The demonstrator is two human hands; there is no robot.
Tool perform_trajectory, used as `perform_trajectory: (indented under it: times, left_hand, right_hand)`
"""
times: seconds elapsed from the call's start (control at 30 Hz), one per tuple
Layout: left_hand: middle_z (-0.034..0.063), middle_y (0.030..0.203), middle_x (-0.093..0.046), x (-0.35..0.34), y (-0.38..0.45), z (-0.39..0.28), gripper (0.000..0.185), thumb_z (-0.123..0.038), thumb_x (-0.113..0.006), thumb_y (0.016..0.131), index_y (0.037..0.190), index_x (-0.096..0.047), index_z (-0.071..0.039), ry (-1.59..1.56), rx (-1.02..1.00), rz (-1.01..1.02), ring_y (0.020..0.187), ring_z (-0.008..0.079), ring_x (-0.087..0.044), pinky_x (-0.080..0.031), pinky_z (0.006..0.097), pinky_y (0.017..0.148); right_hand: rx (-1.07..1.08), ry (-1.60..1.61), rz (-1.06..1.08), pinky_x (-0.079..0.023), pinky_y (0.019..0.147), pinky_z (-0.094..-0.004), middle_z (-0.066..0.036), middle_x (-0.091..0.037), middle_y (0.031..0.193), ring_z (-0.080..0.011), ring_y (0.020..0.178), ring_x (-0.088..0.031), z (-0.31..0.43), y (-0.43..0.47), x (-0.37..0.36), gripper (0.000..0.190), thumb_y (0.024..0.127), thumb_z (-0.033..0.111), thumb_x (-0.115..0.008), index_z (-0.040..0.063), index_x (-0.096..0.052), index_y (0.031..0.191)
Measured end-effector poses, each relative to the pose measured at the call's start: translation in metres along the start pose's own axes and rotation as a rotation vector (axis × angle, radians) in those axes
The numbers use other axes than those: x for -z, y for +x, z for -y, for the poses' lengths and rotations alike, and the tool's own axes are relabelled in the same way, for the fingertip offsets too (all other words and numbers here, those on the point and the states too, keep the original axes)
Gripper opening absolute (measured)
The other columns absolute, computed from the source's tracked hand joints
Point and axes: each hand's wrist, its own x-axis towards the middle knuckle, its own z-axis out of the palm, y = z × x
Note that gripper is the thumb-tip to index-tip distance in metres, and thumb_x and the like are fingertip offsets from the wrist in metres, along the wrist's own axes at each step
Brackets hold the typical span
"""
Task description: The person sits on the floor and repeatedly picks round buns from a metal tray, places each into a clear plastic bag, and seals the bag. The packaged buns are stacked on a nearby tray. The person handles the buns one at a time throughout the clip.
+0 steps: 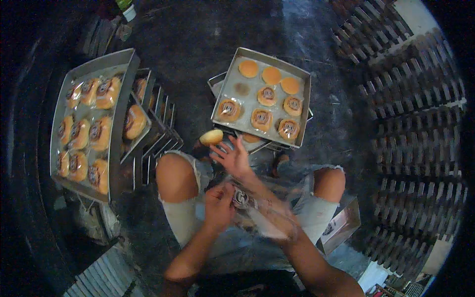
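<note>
My left hand pinches a clear plastic bag with a dark printed emblem. The bag trails, blurred, across my right forearm above my lap. My right hand is palm up with its fingers spread. Just past its fingertips is a single unwrapped bun; whether they touch it I cannot tell. Ahead of my knees, a metal baking tray carries 3 bare golden buns along its far side and several bagged buns nearer me. A brown round mark shows on its lining.
Left of me, another tray of bagged buns tops a staggered tray stack. More trays lie under the front one. An open box with printed bags stands by my right knee. Slatted dark stacks line the right side.
</note>
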Motion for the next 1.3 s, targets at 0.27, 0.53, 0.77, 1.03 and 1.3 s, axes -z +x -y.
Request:
perform_trajectory:
  times: [0.27,0.53,0.77,1.03,1.3]
  left_hand:
    - [-0.0008,0.084,-0.066,0.068,-0.093,0.0,0.025,-0.027,-0.061,0.108,0.102,-0.071,-0.004,0.028,0.15,-0.114,0.075,0.0059,-0.06,-0.046,0.0254,0.062]
    - [0.0015,0.092,-0.067,0.094,0.004,-0.06,0.028,-0.029,-0.058,0.109,0.111,-0.07,-0.003,0.059,-0.032,-0.202,0.08,0.0092,-0.061,-0.05,0.0267,0.071]
    - [0.0023,0.094,-0.067,0.093,0.049,-0.077,0.03,-0.032,-0.055,0.11,0.11,-0.068,-0.005,-0.07,0.298,-0.378,0.081,0.0117,-0.062,-0.051,0.0291,0.071]
    - [0.0026,0.094,-0.066,0.09,0.071,-0.075,0.032,-0.035,-0.052,0.111,0.109,-0.067,-0.007,-0.114,0.391,-0.442,0.083,0.0137,-0.062,-0.052,0.0308,0.071]
    - [0.003,0.094,-0.065,0.056,0.06,-0.072,0.032,-0.037,-0.051,0.111,0.109,-0.067,-0.01,-0.178,0.141,-0.485,0.085,0.015,-0.062,-0.052,0.032,0.071]
  right_hand:
    - [0.085,-0.72,-0.112,-0.049,0.107,-0.041,-0.019,-0.065,0.133,-0.029,0.125,-0.064,-0.085,0.059,0.047,0.059,0.093,0.028,-0.078,0.003,-0.051,0.14]
    - [0.199,-1.65,0.049,-0.053,0.1,-0.0428,-0.018,-0.07,0.124,-0.0316,0.115,-0.069,-0.14,0.154,0.093,0.056,0.09,0.025,-0.079,0.003,-0.056,0.135]
    - [0.644,-1.827,-0.373,-0.043,0.11,-0.051,-0.024,-0.057,0.135,-0.0431,0.128,-0.053,-0.156,0.359,0.063,0.073,0.079,0.027,-0.083,0.0,-0.051,0.139]
    - [0.506,-1.914,-0.267,-0.048,0.103,-0.0495,-0.023,-0.06,0.134,-0.0412,0.124,-0.057,-0.157,0.365,0.058,0.083,0.073,0.034,-0.091,0.001,-0.053,0.139]
    - [-0.167,-0.753,-0.566,-0.06,0.09,-0.0451,-0.012,-0.066,0.127,-0.0295,0.112,-0.068,-0.089,0.081,0.033,0.051,0.094,0.024,-0.076,0.005,-0.058,0.138]
